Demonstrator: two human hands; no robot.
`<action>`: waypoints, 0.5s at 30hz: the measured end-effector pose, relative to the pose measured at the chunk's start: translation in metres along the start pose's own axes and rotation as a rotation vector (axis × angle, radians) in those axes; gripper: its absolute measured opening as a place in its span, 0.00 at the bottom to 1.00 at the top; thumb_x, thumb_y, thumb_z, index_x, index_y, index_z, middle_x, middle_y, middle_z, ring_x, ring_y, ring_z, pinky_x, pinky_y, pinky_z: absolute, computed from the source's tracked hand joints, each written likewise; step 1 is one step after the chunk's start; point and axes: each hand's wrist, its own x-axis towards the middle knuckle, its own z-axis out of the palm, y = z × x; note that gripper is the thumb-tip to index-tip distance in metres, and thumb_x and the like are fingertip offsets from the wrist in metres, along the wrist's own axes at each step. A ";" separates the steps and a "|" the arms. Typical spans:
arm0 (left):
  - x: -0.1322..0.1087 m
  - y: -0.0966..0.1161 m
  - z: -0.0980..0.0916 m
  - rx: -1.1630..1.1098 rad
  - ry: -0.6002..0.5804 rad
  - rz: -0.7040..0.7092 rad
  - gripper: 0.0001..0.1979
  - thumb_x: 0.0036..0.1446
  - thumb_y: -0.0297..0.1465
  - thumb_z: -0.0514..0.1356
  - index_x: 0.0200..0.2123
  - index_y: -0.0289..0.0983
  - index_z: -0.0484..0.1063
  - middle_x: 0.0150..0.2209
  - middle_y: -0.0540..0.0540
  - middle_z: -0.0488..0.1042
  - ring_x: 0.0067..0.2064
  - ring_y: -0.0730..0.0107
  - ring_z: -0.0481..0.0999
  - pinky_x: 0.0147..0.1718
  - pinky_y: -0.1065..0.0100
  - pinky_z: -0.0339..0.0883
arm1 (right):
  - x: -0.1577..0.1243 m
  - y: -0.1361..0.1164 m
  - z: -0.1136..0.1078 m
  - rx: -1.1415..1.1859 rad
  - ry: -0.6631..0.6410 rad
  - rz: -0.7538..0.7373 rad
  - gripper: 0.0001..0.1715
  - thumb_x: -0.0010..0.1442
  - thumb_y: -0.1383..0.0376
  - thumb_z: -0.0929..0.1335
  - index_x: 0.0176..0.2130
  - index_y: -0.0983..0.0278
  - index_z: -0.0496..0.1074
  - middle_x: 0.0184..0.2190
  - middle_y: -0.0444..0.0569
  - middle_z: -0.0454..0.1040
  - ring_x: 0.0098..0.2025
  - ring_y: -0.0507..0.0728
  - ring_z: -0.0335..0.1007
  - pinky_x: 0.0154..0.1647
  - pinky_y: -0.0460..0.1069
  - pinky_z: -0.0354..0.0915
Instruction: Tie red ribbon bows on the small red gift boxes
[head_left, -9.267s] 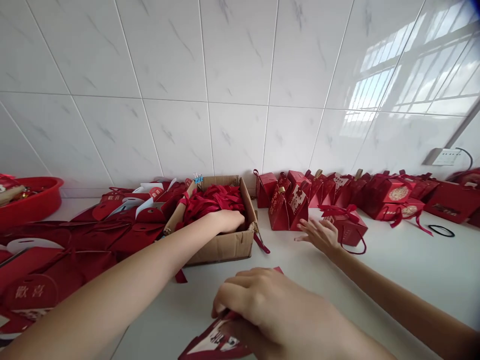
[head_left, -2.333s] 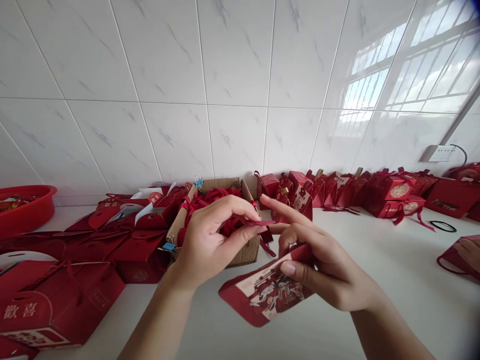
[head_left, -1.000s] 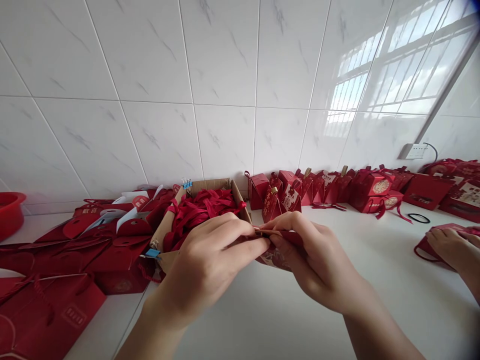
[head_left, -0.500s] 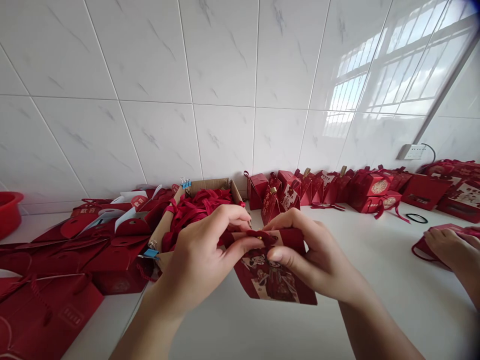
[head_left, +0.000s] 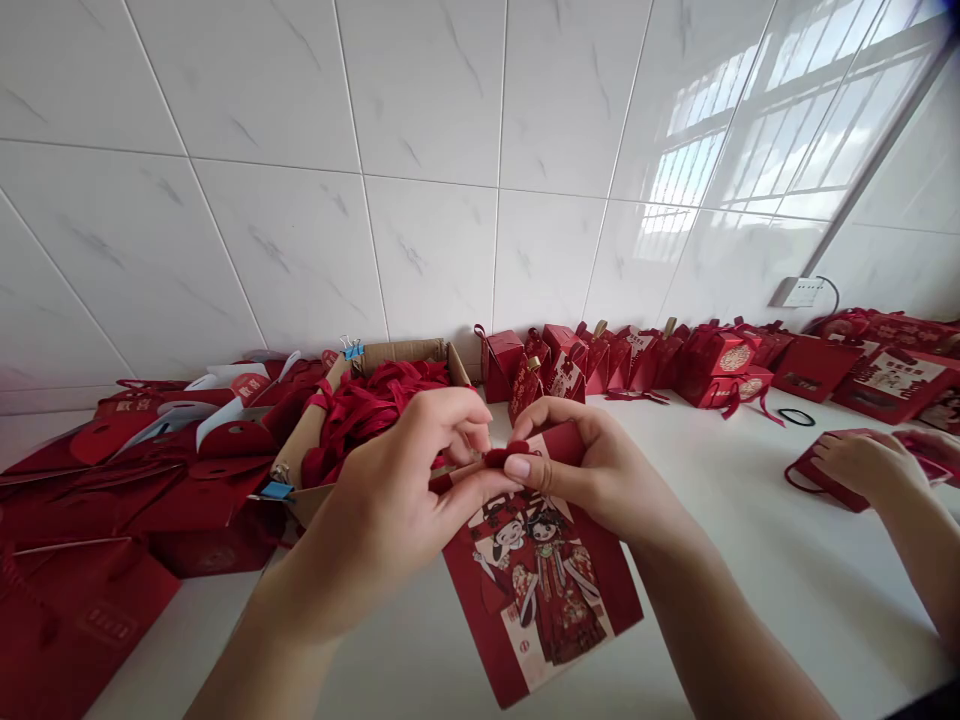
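A red paper gift box point(head_left: 551, 585), printed with two cartoon figures in traditional robes, hangs tilted between my hands, above the white table. My left hand point(head_left: 409, 490) is closed at its top left edge, the thumb lying along the edge and the fingers curled above. My right hand point(head_left: 600, 465) grips the top right edge, its thumb pressed on a small dark red ribbon point(head_left: 497, 457) at the middle of the top. The back of the box and some fingertips are hidden.
Left of my hands a cardboard box point(head_left: 405, 350) holds a heap of red ribbons point(head_left: 367, 410). Several red boxes point(head_left: 217, 520) are piled at far left, and several more point(head_left: 502, 365) line the tiled wall. On the right, another person's hand point(head_left: 870, 465) holds a red box point(head_left: 821, 480).
The gift box has tilted up toward me, so more of its printed front shows. My right thumb has moved left onto the ribbon. The view has shifted slightly.
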 end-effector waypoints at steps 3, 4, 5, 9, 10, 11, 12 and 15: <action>0.003 -0.002 0.001 -0.032 0.068 -0.066 0.18 0.47 0.30 0.68 0.39 0.40 0.64 0.32 0.53 0.70 0.26 0.79 0.73 0.28 0.76 0.72 | 0.002 0.003 0.001 -0.070 0.075 -0.059 0.14 0.48 0.63 0.75 0.31 0.64 0.68 0.25 0.41 0.67 0.24 0.47 0.60 0.23 0.42 0.59; 0.003 -0.003 0.002 -0.058 0.091 -0.093 0.19 0.46 0.31 0.69 0.38 0.41 0.64 0.33 0.53 0.70 0.28 0.78 0.73 0.30 0.75 0.72 | 0.002 0.003 0.001 -0.117 0.128 -0.097 0.14 0.48 0.63 0.75 0.31 0.64 0.68 0.24 0.40 0.66 0.23 0.47 0.59 0.22 0.42 0.58; 0.004 -0.004 0.002 -0.102 0.103 -0.132 0.20 0.45 0.31 0.69 0.39 0.41 0.63 0.35 0.52 0.70 0.30 0.77 0.74 0.31 0.74 0.73 | 0.002 0.004 0.002 -0.174 0.187 -0.143 0.14 0.48 0.63 0.75 0.30 0.64 0.67 0.23 0.39 0.65 0.22 0.46 0.56 0.21 0.42 0.56; 0.004 -0.011 -0.001 -0.213 -0.051 -0.391 0.21 0.48 0.36 0.67 0.43 0.44 0.62 0.42 0.51 0.72 0.40 0.69 0.77 0.35 0.71 0.74 | 0.001 0.003 -0.002 -0.376 0.396 -0.330 0.13 0.51 0.62 0.74 0.30 0.62 0.66 0.21 0.39 0.63 0.21 0.46 0.53 0.20 0.43 0.55; 0.004 -0.013 -0.002 -0.195 -0.121 -0.446 0.18 0.50 0.37 0.66 0.43 0.44 0.64 0.40 0.51 0.73 0.40 0.69 0.77 0.35 0.72 0.74 | 0.001 0.003 -0.004 -0.395 0.429 -0.353 0.13 0.51 0.62 0.73 0.31 0.62 0.66 0.22 0.39 0.64 0.21 0.47 0.54 0.20 0.43 0.55; 0.004 -0.013 -0.004 -0.172 -0.183 -0.484 0.15 0.51 0.38 0.64 0.41 0.44 0.66 0.38 0.52 0.74 0.39 0.70 0.77 0.34 0.73 0.73 | 0.001 0.003 -0.007 -0.402 0.453 -0.363 0.12 0.51 0.62 0.73 0.31 0.62 0.66 0.22 0.39 0.65 0.21 0.47 0.55 0.20 0.43 0.56; 0.005 -0.013 -0.007 -0.143 -0.233 -0.511 0.11 0.53 0.39 0.63 0.39 0.44 0.68 0.35 0.53 0.75 0.37 0.71 0.77 0.33 0.74 0.72 | 0.001 0.003 -0.009 -0.403 0.469 -0.364 0.12 0.52 0.62 0.73 0.32 0.62 0.66 0.22 0.39 0.65 0.21 0.47 0.56 0.20 0.43 0.57; 0.007 -0.011 -0.017 -0.037 -0.256 -0.558 0.10 0.53 0.41 0.62 0.29 0.41 0.72 0.25 0.55 0.74 0.28 0.73 0.74 0.25 0.75 0.67 | 0.002 0.004 -0.014 -0.420 0.508 -0.371 0.12 0.52 0.62 0.73 0.32 0.61 0.66 0.20 0.38 0.65 0.20 0.47 0.57 0.20 0.43 0.58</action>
